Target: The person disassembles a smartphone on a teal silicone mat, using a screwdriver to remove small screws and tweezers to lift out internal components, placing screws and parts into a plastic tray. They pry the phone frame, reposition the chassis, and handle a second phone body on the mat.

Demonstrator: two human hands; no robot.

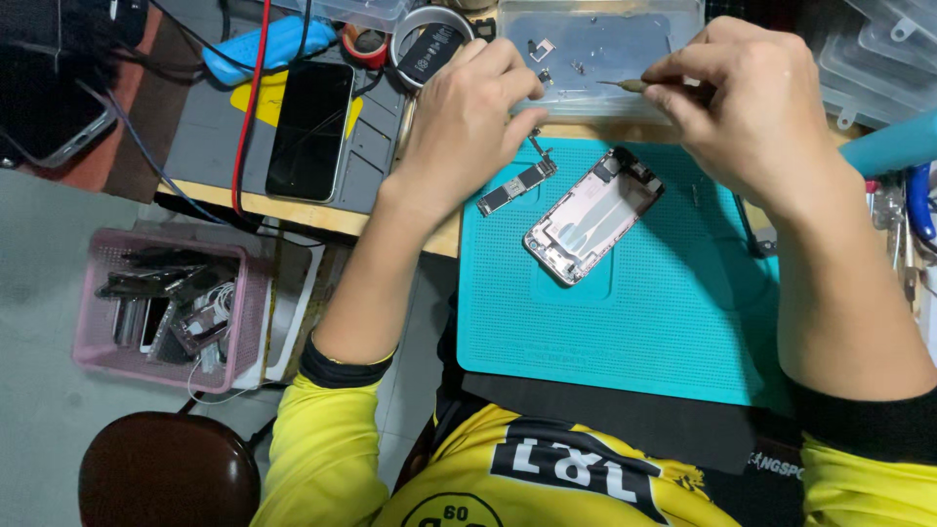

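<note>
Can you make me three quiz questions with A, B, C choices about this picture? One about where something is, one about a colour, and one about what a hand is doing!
1. Where is the pink basket?
A. on the mat
B. on the floor, left of the person
C. on the stool

2. What colour is the mat?
A. teal
B. red
C. white

3. What is the right hand doing?
A. lying flat and empty
B. pinching a thin tool
C. holding the basket

Answers:
1 B, it sits low beside the stool.
2 A, the mat under the opened phone is teal.
3 B, its fingers grip the tool near the left hand.
</note>
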